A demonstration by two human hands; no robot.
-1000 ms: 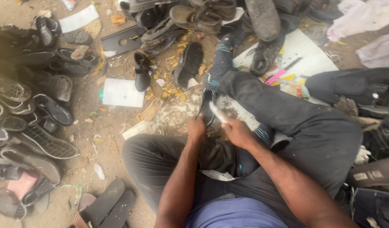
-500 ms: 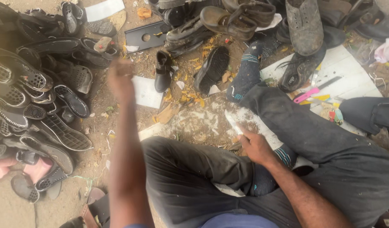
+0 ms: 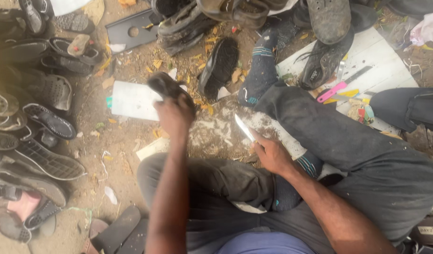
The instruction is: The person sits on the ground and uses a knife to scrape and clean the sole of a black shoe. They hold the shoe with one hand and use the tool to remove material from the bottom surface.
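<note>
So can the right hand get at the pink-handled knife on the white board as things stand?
Probably not freely. The right hand already grips a bare-bladed knife, and the outstretched leg lies between it and the pink-handled knife on the white board. It would have to reach over the leg.

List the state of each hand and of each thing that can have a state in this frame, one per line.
left hand: closed around a dark shoe, raised off the ground.
dark shoe: held, blurred.
right hand: closed on a knife handle.
knife: held, blade bare, pointing up and left.
pink-handled knife: lying loose on the white board.
black sole: lying on the ground.
</note>
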